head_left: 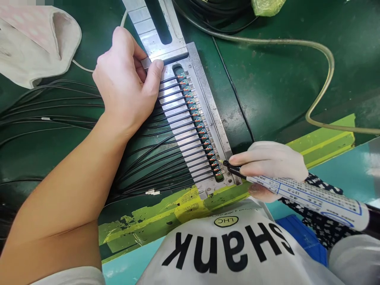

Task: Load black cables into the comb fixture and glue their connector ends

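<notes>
A metal fixture [202, 95] lies slantwise on the table, with a row of small connectors with green boards and fine coloured wires [198, 118] along its slot. Black cables [178, 130] run from them to the left. At the fixture's upper left edge, my bare left hand [127, 75] is closed, thumb on the metal and fingers curled beside it; their tips are partly hidden. My white-gloved right hand [270, 166] grips a marker pen [308, 200] with a white printed label. Its black tip end is close to the lowest connectors; contact is hard to make out.
A slotted metal piece [162, 27] covers the fixture's top end. A pale cloth item [38, 43] lies at upper left. A clear hose [323, 59] curves across the right, and coiled black cable [219, 16] sits at the back. Yellow tape [133, 225] lines the table's front edge.
</notes>
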Demonstrator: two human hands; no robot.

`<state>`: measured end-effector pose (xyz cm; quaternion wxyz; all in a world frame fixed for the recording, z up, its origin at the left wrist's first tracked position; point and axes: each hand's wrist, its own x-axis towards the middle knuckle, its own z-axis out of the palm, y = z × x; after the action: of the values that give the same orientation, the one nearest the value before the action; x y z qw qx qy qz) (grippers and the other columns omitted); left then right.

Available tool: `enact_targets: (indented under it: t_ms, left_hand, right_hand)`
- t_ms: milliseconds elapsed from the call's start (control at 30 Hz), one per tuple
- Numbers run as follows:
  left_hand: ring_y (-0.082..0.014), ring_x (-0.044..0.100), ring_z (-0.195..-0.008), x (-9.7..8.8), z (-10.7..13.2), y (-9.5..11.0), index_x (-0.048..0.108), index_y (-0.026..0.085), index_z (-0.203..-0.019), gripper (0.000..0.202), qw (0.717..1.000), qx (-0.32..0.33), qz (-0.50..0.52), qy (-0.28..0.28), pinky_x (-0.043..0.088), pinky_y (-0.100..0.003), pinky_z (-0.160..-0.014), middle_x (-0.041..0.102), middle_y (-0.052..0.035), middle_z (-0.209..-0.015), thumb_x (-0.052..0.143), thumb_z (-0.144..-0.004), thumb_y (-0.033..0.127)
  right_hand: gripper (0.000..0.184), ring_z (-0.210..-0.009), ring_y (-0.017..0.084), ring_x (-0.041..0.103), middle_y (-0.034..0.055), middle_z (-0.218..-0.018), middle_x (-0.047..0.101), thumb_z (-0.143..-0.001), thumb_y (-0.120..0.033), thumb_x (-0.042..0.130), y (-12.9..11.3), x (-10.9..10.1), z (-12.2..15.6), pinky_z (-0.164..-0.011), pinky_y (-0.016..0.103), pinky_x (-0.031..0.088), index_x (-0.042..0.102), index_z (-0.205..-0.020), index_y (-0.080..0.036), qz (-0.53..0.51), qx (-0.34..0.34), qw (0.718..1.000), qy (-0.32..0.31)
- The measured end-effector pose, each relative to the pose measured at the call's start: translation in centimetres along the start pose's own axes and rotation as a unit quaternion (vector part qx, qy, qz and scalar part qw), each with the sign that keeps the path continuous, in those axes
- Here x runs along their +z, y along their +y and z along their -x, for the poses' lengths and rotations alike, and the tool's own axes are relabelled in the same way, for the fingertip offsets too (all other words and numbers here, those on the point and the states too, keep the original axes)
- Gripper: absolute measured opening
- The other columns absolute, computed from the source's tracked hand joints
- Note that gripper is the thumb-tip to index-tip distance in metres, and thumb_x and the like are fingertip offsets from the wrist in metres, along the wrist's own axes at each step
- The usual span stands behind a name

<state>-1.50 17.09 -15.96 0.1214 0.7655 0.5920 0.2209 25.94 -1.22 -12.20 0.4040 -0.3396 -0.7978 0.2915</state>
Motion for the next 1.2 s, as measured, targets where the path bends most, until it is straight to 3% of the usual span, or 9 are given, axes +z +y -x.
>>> enact_targets:
  t_ms: [400, 600, 767, 933, 1200]
  left_hand:
    - [-0.0183, 0.066, -0.083, 0.0, 0.1, 0.0, 0.057, 0.021, -0.102, 0.022, 1.0, 0.007, 0.005, 0.016, 0.053, -0.037, -0.085, 0.057, 0.0019, -0.081, 0.066, -0.083, 0.028]
    - [-0.0196, 0.066, -0.083, 0.0, 0.1, 0.1, 0.054, 0.02, -0.099, 0.02, 1.0, 0.011, 0.002, 0.015, 0.053, -0.039, -0.085, 0.057, 0.0015, -0.081, 0.067, -0.085, 0.027]
    - [-0.0202, 0.066, -0.084, 0.0, 0.2, 0.1, 0.052, 0.021, -0.1, 0.02, 1.0, 0.005, -0.006, 0.007, 0.053, -0.04, -0.087, 0.056, 0.0017, -0.081, 0.066, -0.087, 0.029]
    - [-0.0199, 0.066, -0.088, 0.1, 0.2, 0.1, 0.05, 0.022, -0.099, 0.021, 1.0, -0.001, 0.012, 0.007, 0.052, -0.04, -0.091, 0.055, 0.0016, -0.083, 0.067, -0.087, 0.027]
    - [-0.021, 0.065, -0.086, 0.0, 0.2, 0.1, 0.054, 0.021, -0.1, 0.019, 1.0, -0.001, 0.009, 0.004, 0.052, -0.043, -0.091, 0.055, 0.0007, -0.082, 0.065, -0.086, 0.027]
  right_hand:
    - [0.017, -0.082, 0.018, 0.075, 0.0104, -0.104, 0.078, -0.1, -0.035, 0.06, -0.2, 0.1, 0.1, -0.064, 0.031, 0.057, 0.067, -0.102, -0.019, 0.007, 0.013, 1.0, 0.0]
    - [0.018, -0.083, 0.017, 0.075, 0.0109, -0.105, 0.078, -0.097, -0.036, 0.064, -0.1, 0.1, 0.2, -0.065, 0.03, 0.058, 0.067, -0.104, -0.019, 0.007, -0.004, 1.0, 0.0]
    - [0.025, -0.08, 0.018, 0.075, 0.0117, -0.106, 0.078, -0.103, -0.041, 0.056, -1.0, -0.1, 0.7, -0.062, 0.031, 0.056, 0.067, -0.098, -0.02, 0.005, -0.005, 1.0, 0.017]
    - [0.022, -0.083, 0.019, 0.075, 0.0138, -0.107, 0.077, -0.102, -0.037, 0.058, -1.3, -0.2, 1.3, -0.063, 0.032, 0.056, 0.068, -0.103, -0.017, 0.013, -0.003, 0.999, -0.03]
    - [0.02, -0.086, 0.018, 0.074, 0.0096, -0.111, 0.076, -0.098, -0.035, 0.063, -0.8, 0.4, 1.4, -0.07, 0.031, 0.059, 0.066, -0.111, -0.02, 0.012, -0.005, 1.0, -0.001]
